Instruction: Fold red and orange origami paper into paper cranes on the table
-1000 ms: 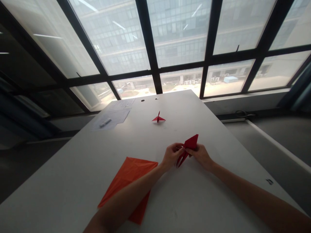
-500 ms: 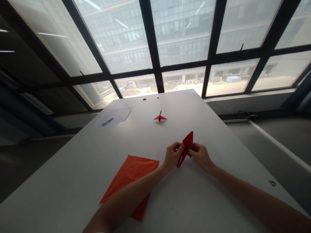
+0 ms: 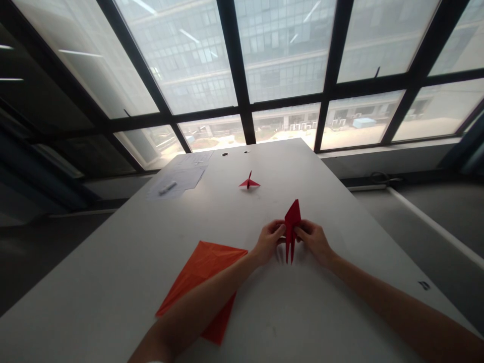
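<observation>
A folded red paper piece [image 3: 292,222] is held upright just above the white table, its wide pointed part at the top and two narrow legs hanging down. My left hand [image 3: 269,241] pinches its left edge between thumb and fingers. On the right edge, my right hand [image 3: 314,242] grips it the same way. Farther back stands a small red paper crane [image 3: 249,183] with its wings spread. Orange paper [image 3: 204,267] lies to the left, partly under my left forearm.
The white table [image 3: 132,262] reaches toward tall windows with dark frames. White sheets [image 3: 189,176] lie at its back left, with a small whitish object [image 3: 167,188] on them. A round hole [image 3: 225,155] is near the far edge.
The red paper has turned from a slant to nearly upright, and its two lower legs now show apart. Both hands have shifted slightly and still hold it.
</observation>
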{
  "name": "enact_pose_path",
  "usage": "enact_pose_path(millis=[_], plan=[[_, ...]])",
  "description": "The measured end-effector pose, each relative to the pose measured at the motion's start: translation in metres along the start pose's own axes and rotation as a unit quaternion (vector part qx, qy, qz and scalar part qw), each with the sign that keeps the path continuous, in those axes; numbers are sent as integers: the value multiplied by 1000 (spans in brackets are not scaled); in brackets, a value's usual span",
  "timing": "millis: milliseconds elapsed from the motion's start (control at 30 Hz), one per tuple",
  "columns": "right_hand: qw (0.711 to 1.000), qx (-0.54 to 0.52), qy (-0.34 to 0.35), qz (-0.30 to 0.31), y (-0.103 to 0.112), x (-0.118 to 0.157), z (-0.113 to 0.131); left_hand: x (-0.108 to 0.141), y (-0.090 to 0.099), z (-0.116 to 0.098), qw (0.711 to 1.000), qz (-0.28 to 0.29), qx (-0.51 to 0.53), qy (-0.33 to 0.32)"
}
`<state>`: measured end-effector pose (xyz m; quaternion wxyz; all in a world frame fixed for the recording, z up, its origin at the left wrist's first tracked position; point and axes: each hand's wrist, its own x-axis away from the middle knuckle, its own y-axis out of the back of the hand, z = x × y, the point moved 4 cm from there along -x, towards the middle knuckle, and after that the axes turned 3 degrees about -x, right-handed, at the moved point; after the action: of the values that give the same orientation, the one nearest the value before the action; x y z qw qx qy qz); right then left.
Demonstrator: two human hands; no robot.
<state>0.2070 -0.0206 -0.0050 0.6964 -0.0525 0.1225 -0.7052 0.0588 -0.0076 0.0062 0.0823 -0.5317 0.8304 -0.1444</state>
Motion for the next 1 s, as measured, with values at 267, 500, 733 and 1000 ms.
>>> enact_pose_path(millis=[267,500,733,1000], plan=[[1000,8,4,-17,0,0,1,-2,1,3,1000,3,25,16],[1000,3,-3,-31,2,-1,-4,-6,8,7,998,-67,-7,-7],[999,-37,-14,-30,2,-4,-12,-5,11,4,982,-130,-113,-77],[999,-40,-17,-16,-3,-1,-1,-4,10,2,975,-107,-172,-87]])
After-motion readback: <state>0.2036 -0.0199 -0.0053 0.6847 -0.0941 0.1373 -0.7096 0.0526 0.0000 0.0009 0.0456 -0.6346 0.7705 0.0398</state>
